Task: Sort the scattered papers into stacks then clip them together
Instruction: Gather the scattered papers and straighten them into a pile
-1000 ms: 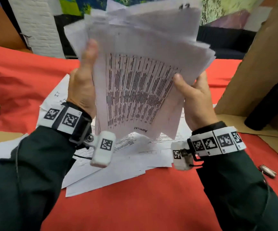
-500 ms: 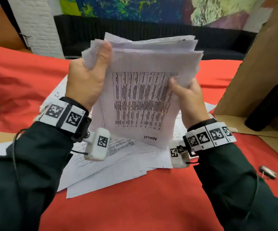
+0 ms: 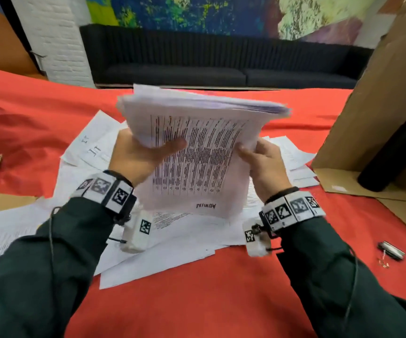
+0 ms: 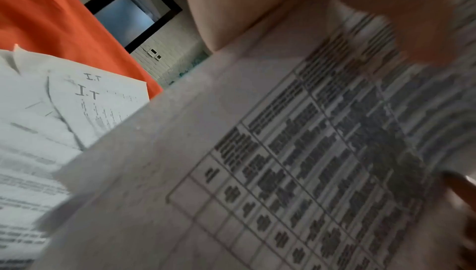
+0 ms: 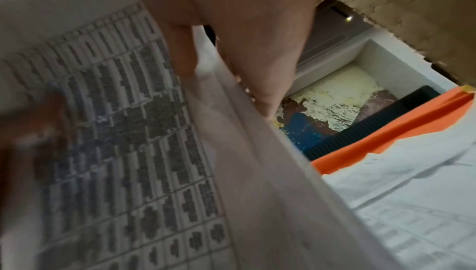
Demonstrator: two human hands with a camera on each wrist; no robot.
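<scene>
**While both hands square the bundle, the clip waits**

With the paper stack [image 3: 204,152] raised above the red surface [image 3: 197,301], I judge I'm at the squaring step. My left hand [image 3: 138,154] clamps its left edge, thumb across the printed table; my right hand [image 3: 263,159] pinches the right edge. Loose sheets [image 3: 163,259] lie beneath. Next: tap the edges flush, then reach for the binder clip [image 3: 391,250] to my right.
</scene>
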